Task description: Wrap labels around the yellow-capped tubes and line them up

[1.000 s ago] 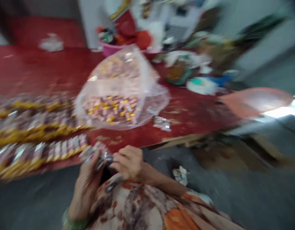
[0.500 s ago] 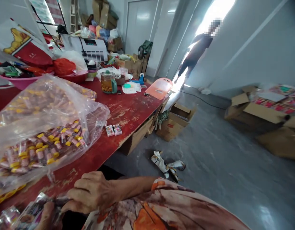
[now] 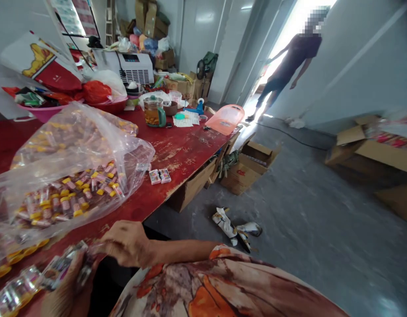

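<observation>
Clear plastic makes up the big bag [image 3: 87, 149] by the front edge of the red table [image 3: 186, 149], heaped with small tubes [image 3: 69, 200] in yellow caps and pink labels, while a lidded glass jug [image 3: 152, 116] of amber liquid stands nearer the table's far end. Beside that front edge, the left hand [image 3: 66, 286] grasps a glossy transparent packet [image 3: 54, 270], silvery in places with dark and purple patches; the right hand's [image 3: 127, 244] fingers curl at its end, though whether they grip it I cannot tell.
</observation>
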